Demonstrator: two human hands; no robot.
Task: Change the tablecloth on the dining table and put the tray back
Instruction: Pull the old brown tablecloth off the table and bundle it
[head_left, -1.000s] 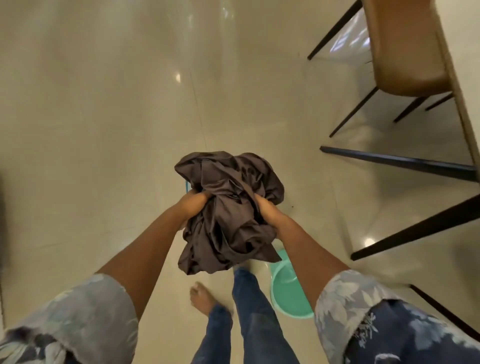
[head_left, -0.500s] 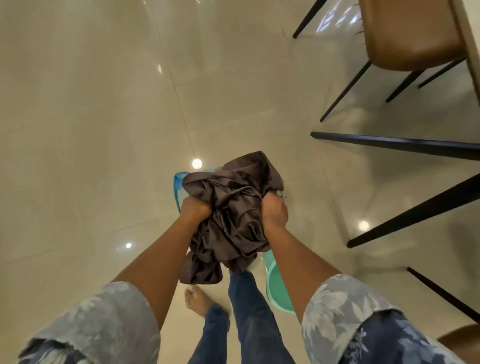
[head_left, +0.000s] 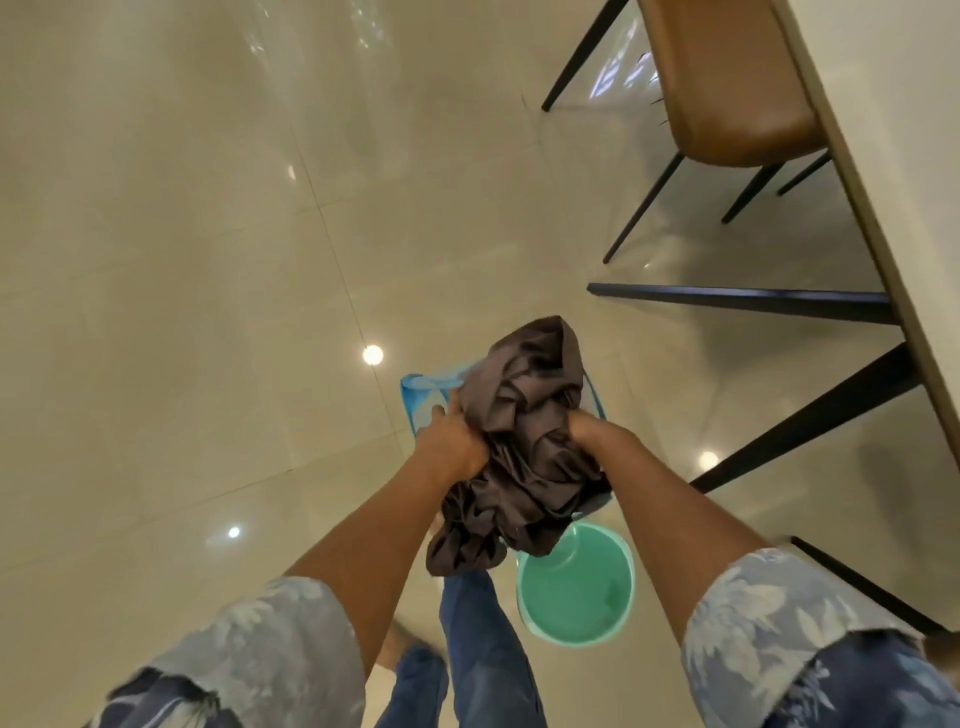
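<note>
1. The step in hand looks like getting rid of the old cloth. The dark brown tablecloth (head_left: 530, 447) is off the table (head_left: 904, 171) and bunched into a loose bundle. It is held in the air directly above a blue basket (head_left: 422, 396) that stands on the floor (head_left: 182, 260).
2. Both hands are clenched into the fabric. The left hand (head_left: 451, 451) grips one side of the bundle, with its fingers buried in the folds. The right hand (head_left: 589, 432) grips the opposite side.
3. The next move probably calls for lowering the bundle into the basket and letting go. The hanging tail should go in too, since it dangles close to the green bucket (head_left: 574, 597) just beside the basket. A fresh cloth and the tray come after that; neither is in view.
4. The cloth is thin and limp with a slight sheen, creased into deep soft folds. The basket looks like rigid plastic and the bucket is round, smooth plastic. The floor is glossy pale tile that mirrors ceiling lights. The chair (head_left: 727, 83) has a tan, leather-like seat on slim black legs, and the table has a pale top on angled black legs.
</note>
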